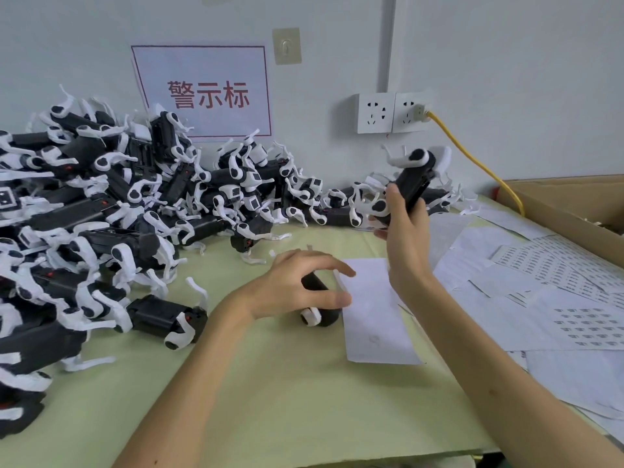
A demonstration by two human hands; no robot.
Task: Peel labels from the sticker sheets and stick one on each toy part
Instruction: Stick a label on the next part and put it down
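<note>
Head view: a wall sign (202, 91) w/ a red border reads "警示标" in red; it's the only writing we can read. The sticker sheets (557, 275), far right and below the sign, carry rows of small dark labels, too tiny to read. A blank sheet (374, 315) lies below-right of the sign, nearer us.

Right hand (403, 228), right of and below the sign, is raised, fingers wrapped round a black-and-white toy part (413, 179) held in the air. Left hand (297, 285), below the sign, arches over a second toy part (320, 305) lying on the table by the blank sheet's left edge; fingers spread wide, thumb out. We can't tell if they touch it. A big pile of toy parts (101, 214) sits under and left of the sign, along the wall.

Surface: pale green table (270, 383). Room: pale wall, a switch (287, 45) up-right of the sign, twin sockets (391, 113) to its right w/ a yellow cable (472, 157) plugged in, and a cardboard box (557, 204) far right.
</note>
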